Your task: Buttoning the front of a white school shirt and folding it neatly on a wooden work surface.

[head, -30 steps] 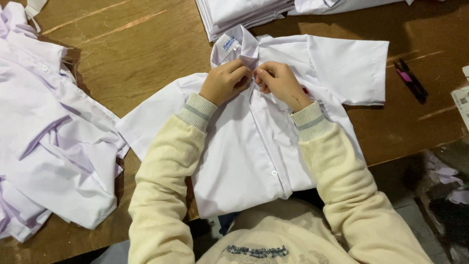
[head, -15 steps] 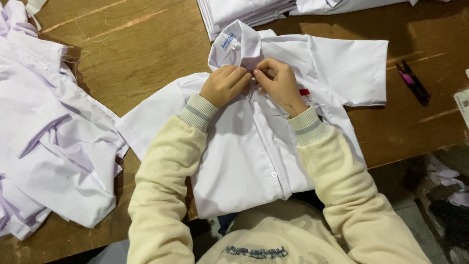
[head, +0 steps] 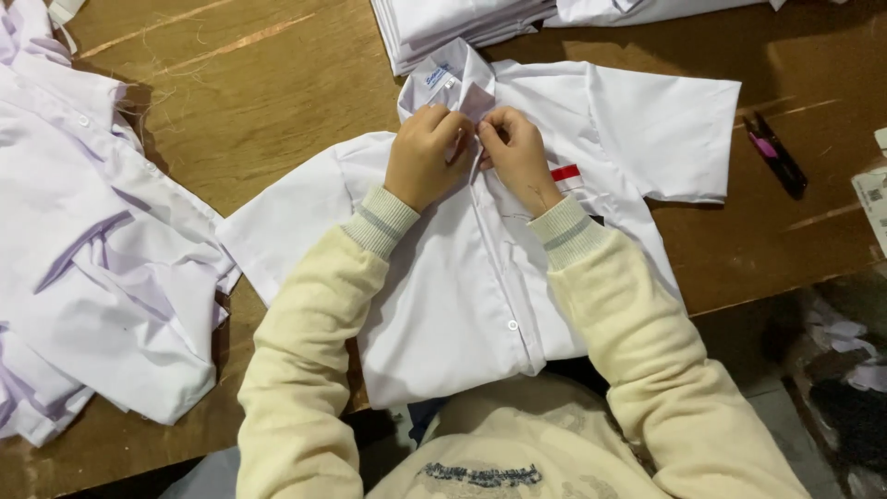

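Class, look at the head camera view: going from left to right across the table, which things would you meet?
Heap of loose white shirts → spread white shirt with left hand then right hand at its collar → purple-handled thread snips.

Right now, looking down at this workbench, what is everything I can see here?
Short-sleeved shirt: one, white with a small red patch on the chest, spread flat at the table's near middle, placket buttoned low down.
Loose shirts: a heap, white, on the left.
Folded shirts: a stack, white, at the far edge.
Thread snips: one, black and pink, on the right.
Table: one, brown wood.
Scraps: several, pale and dark, on the floor at lower right.
Sleeves: two, cream, knitted cuffs.
Left hand and right hand: both pinching the placket just below the collar.
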